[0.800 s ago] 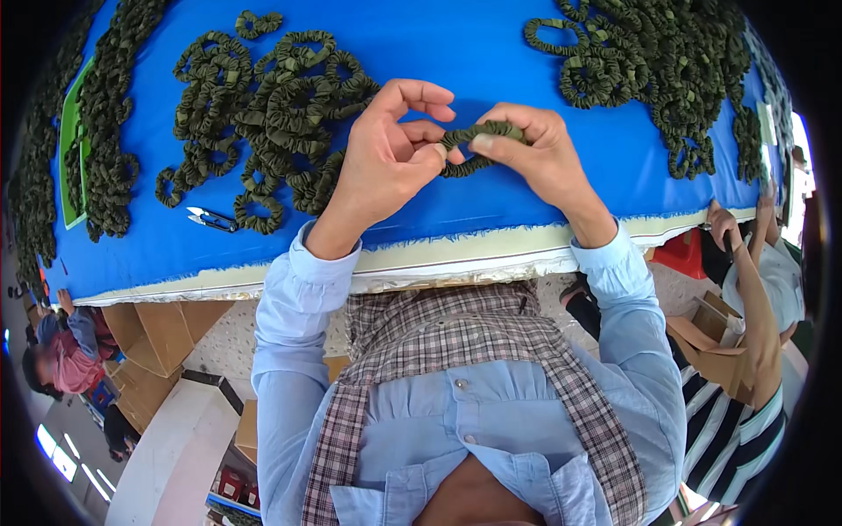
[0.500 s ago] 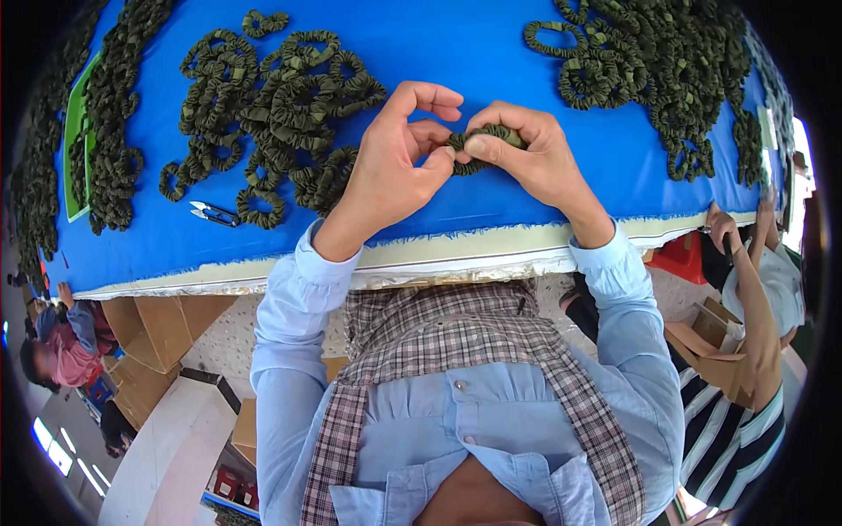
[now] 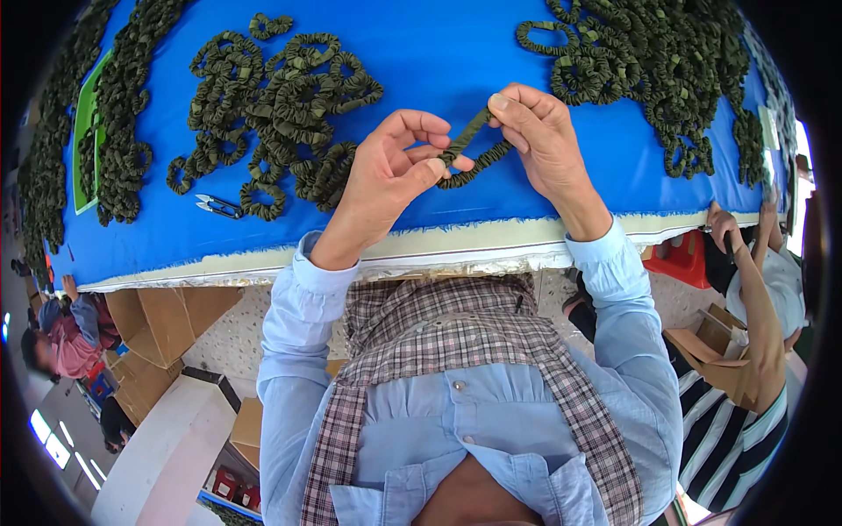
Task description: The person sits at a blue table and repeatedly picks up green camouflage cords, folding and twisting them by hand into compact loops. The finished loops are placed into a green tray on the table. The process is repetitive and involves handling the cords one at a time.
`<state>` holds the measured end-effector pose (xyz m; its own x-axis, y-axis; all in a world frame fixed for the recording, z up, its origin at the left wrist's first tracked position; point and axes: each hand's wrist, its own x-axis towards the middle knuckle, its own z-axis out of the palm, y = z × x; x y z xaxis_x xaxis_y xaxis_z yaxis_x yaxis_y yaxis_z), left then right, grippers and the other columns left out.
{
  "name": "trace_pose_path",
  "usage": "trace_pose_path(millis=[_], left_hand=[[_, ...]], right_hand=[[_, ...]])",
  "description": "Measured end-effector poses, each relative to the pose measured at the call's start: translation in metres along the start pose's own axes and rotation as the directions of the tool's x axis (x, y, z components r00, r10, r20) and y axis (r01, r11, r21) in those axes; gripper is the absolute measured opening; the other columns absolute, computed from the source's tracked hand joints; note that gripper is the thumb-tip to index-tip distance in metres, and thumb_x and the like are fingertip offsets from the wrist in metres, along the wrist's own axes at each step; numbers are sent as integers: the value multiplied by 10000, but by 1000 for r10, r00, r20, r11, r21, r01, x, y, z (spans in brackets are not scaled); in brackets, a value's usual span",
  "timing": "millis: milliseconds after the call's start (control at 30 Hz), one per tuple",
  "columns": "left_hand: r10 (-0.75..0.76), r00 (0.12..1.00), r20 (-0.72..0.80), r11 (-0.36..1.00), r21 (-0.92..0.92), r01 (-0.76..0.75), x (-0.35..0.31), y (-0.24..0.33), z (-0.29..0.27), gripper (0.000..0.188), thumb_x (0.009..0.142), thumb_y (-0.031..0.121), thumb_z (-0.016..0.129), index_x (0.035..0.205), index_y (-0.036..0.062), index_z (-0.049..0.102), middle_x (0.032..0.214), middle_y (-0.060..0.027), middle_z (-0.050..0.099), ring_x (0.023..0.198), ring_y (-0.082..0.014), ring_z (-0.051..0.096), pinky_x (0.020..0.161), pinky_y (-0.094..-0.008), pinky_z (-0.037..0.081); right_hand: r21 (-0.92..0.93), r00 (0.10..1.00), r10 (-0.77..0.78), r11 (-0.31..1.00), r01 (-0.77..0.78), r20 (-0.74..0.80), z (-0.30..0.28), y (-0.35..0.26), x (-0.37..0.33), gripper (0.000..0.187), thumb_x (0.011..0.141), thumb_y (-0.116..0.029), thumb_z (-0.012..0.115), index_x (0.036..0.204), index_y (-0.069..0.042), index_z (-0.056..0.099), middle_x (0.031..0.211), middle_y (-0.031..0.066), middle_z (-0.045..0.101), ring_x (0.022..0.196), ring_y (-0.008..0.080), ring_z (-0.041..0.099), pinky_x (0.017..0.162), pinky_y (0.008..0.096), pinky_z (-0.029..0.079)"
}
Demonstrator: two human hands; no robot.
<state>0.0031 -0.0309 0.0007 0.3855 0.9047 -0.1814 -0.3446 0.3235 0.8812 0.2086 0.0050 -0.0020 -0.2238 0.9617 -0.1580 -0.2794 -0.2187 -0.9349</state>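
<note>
Between my two hands a dark green scrunchie [image 3: 474, 131] is stretched above the blue table cover. My left hand [image 3: 390, 171] pinches its left end between thumb and fingers. The thumb and forefinger of my right hand [image 3: 545, 145] grip the upper right part, where the fabric is pulled smooth; the rest stays gathered. A loose pile of similar green scrunchies [image 3: 303, 96] lies to the left of my hands. Thread snips [image 3: 217, 207] rest on the cover beside that pile.
A larger heap of scrunchies [image 3: 667, 70] lies at the far right, and long rows [image 3: 123, 131] run along the left around a green tray [image 3: 85, 140]. The table's front edge [image 3: 474, 250] passes under my wrists. Co-workers [image 3: 745, 342] [image 3: 74, 337] stand at both sides. Cardboard boxes [image 3: 167, 324] are below.
My right hand has moved up and slightly right, drawing the bunched scrunchie out into a stretched loop. My left hand keeps its end, a little lower than the right.
</note>
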Motion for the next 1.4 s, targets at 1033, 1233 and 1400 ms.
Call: trace_pose_path(millis=[1033,1233,1400], left_hand=[[260,963,-67,965,55,-257,-22,-32,11,319,942,162,593,1156,-39,467,891,-91,623,925,-169,618,875,-299,485],[233,970,-72,972,9,-233,-30,-37,7,338,944,146,585,1192,-41,450,897,-93,629,965,-181,612,908,-311,467],[207,972,-110,971,-98,-218,-24,-37,11,364,942,142,586,1219,-37,434,951,-101,629,1001,-198,602,931,-326,456]], right_hand=[[240,1000,28,970,-28,5,-12,1,4,157,922,-187,622,843,-52,642,632,-67,517,545,8,400,692,187,390],[203,997,71,976,-73,17,-9,5,5,183,907,-213,645,815,-56,632,627,-71,510,540,8,384,639,176,366],[11,977,99,995,-103,189,7,6,-6,228,877,-253,685,922,-34,645,721,-48,584,607,14,434,614,183,376]])
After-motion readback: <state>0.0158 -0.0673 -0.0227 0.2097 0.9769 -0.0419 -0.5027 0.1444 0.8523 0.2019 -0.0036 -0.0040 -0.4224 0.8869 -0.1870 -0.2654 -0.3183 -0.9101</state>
